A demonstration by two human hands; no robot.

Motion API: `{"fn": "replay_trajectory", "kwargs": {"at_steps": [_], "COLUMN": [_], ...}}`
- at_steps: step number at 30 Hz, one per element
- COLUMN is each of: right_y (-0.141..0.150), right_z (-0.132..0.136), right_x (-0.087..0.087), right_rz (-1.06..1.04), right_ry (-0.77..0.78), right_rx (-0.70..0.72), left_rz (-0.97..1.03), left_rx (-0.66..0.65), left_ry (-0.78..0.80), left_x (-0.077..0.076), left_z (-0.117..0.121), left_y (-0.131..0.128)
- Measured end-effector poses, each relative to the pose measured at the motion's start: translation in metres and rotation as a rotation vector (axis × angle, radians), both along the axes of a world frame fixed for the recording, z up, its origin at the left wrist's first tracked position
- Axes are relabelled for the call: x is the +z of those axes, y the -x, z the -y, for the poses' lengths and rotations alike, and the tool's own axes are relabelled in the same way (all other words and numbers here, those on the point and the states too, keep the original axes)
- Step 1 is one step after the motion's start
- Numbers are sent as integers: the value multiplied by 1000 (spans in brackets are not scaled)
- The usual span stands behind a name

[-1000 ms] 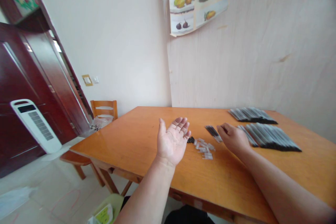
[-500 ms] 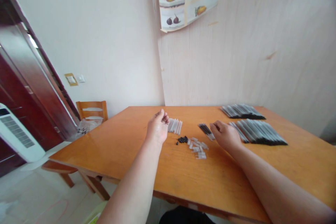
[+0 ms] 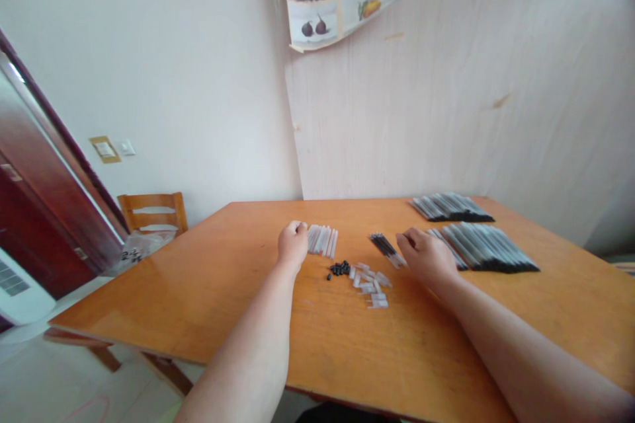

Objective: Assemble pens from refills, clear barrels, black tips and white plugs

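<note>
My left hand (image 3: 292, 246) is closed beside a row of clear pen barrels (image 3: 322, 240); its curled fingers hide whatever they may hold. My right hand (image 3: 425, 255) is also closed, knuckles up, just right of several pen refills (image 3: 385, 249) with dark ink. What its fingers may grip is out of sight. Between the hands lie a small heap of black plugs (image 3: 340, 268) and a loose scatter of clear pen caps (image 3: 370, 283).
Two stacks of pens with black ends, a nearer one (image 3: 489, 248) and a farther one (image 3: 451, 207), lie at the right of the wooden table (image 3: 223, 291). Behind the table's left side stands a wooden chair (image 3: 153, 201) with a plastic bag. Fruit pictures (image 3: 317, 6) hang on the wall.
My left hand has turned, its fingers folding down beside the clear barrels. My right hand stays about where it was by the refills. The whole view has shifted slightly right.
</note>
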State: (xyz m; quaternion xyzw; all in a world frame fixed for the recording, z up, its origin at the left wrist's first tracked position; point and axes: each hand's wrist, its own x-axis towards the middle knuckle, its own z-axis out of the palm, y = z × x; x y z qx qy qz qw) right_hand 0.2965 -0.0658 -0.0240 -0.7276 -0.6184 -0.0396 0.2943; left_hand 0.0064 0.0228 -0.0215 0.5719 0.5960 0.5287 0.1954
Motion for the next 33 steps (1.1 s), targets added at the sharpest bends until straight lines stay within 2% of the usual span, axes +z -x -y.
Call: {"fn": "replay_trajectory", "kwargs": {"at_steps": [4,6,9,13,20,29,33], "right_y": [0,1,1,1,-1,0,-2], "right_z": [1,1,1,0,0,0,-2], "right_x": [-1,-2,-3,-4,-6,-8,-7], "right_rz": [-9,-12,-16,-22,-22,-38,-57], "right_ry": [27,30,19,7,-9,-39,-32], "right_rx": [-6,-2,-1,13,42,41,9], "left_rz": [-485,-638,-760,-814,-861,-864,-784], "left_rx": [36,47,66,85,112,142,154], "left_ry": [96,129,171,219,213,270,278], "left_x": [-4,-2,2,1,-3,2,8], "left_z": [3,7,13,15,14,15,17], "left_y": [2,-1,-7,-10,-10,-12,-12]}}
